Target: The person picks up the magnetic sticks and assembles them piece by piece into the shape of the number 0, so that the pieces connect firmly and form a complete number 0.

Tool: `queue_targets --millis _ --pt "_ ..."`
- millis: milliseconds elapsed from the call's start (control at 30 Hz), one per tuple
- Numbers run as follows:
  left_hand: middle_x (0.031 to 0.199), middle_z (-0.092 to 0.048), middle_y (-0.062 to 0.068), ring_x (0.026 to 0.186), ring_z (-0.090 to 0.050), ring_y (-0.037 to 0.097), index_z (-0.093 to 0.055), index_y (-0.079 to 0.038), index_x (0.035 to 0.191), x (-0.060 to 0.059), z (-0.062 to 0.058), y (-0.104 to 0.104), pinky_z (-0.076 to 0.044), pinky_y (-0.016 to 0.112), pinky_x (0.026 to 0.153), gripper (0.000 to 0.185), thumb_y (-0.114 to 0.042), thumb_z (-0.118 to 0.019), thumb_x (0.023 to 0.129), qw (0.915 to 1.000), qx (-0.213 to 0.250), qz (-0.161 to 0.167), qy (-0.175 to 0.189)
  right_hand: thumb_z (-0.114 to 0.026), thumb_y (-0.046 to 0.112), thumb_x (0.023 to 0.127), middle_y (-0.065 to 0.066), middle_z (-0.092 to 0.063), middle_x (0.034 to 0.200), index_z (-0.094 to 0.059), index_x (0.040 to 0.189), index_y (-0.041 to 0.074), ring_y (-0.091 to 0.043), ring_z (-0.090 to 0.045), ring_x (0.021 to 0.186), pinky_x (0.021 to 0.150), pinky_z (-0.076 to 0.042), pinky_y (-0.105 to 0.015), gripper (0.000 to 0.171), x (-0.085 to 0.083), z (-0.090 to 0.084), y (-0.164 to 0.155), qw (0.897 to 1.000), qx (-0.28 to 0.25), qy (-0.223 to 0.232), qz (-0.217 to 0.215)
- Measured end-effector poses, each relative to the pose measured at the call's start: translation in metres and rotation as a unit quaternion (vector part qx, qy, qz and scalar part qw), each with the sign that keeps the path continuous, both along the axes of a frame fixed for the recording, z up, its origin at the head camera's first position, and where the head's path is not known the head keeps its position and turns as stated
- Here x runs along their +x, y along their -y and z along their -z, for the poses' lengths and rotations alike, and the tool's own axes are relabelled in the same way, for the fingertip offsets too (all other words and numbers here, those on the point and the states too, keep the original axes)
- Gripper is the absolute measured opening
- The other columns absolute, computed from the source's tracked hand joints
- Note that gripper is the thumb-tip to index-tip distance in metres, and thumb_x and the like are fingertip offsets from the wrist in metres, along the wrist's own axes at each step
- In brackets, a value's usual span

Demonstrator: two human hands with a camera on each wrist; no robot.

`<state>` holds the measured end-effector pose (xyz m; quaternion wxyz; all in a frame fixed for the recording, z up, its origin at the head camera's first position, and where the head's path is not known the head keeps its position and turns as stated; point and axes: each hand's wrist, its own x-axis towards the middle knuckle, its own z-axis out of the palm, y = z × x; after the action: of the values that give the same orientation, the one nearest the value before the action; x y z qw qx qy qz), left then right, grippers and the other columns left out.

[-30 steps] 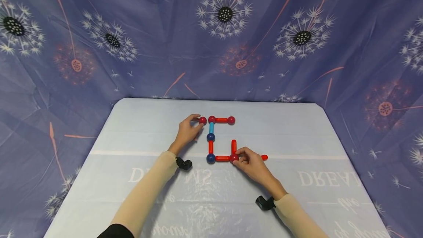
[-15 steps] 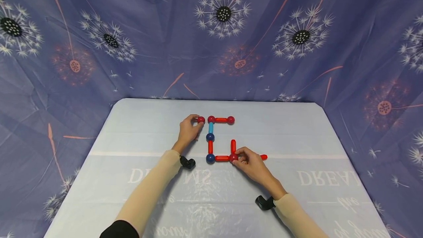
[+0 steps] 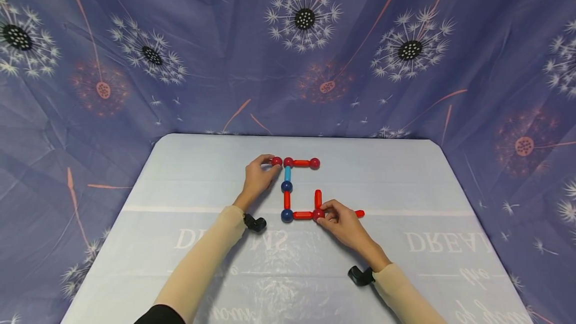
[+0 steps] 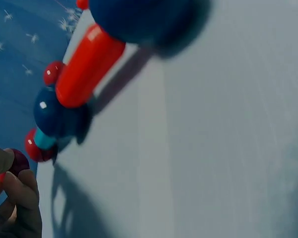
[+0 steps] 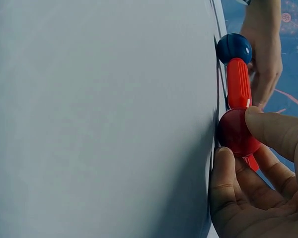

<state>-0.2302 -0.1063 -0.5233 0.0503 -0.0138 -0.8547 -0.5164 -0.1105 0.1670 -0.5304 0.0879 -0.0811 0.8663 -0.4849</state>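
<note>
A flat figure of rods and balls lies on the pale table [image 3: 189, 184]. A top red rod [image 3: 301, 163] runs between two red balls, and a cyan rod [image 3: 287, 174] and a red rod [image 3: 287, 200] go down through blue balls to a corner blue ball [image 3: 286, 215]. My left hand [image 3: 271, 165] pinches a loose red ball [image 3: 276, 161] [image 4: 19, 161] just left of the top-left red ball [image 3: 288, 162]. My right hand [image 3: 325, 215] pinches the lower red ball [image 3: 318, 214] [image 5: 237, 132], where the bottom red rod [image 3: 302, 215] [image 5: 238, 89] and an upright red rod [image 3: 318, 198] meet. Another red rod [image 3: 359, 213] pokes out past my right fingers.
Purple cloth with dandelion prints [image 3: 306, 19] hangs behind and beside the table. The table sheet carries mirrored white lettering [image 3: 432, 244] near me. Black camera mounts sit at my left wrist [image 3: 255, 223] and right wrist [image 3: 360, 275].
My left hand has nudged its red ball slightly right, closer to the top-left red ball. The right hand stays on the lower red ball.
</note>
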Motion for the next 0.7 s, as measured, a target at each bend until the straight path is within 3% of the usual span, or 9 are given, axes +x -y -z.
queue_targets --millis 333,700 --pt "0.122 -0.069 0.013 0.049 -0.062 0.021 -0.065 -0.009 0.133 0.007 -0.015 -0.016 -0.051 0.033 0.043 0.04 -0.023 -0.074 0.096 0.9978 0.044 0.049 0.009 -0.081 0.014 0.09 0.0 -0.069 0.085 -0.066 0.115 0.009 -0.012 -0.061 0.074 0.069 -0.053 -0.02 0.03 -0.001 -0.001 0.0 1.0 0.001 -0.002 -0.004" --pt "0.118 -0.07 0.009 0.045 -0.059 0.016 -0.068 -0.014 0.131 0.018 -0.026 -0.034 -0.049 0.03 0.041 0.037 -0.023 -0.074 0.096 0.9944 -0.008 0.104 -0.01 -0.08 0.015 0.091 0.0 -0.07 0.086 -0.066 0.116 0.008 -0.011 -0.063 0.075 0.069 -0.053 -0.021 0.03 -0.001 0.001 -0.002 1.0 0.003 -0.011 -0.013"
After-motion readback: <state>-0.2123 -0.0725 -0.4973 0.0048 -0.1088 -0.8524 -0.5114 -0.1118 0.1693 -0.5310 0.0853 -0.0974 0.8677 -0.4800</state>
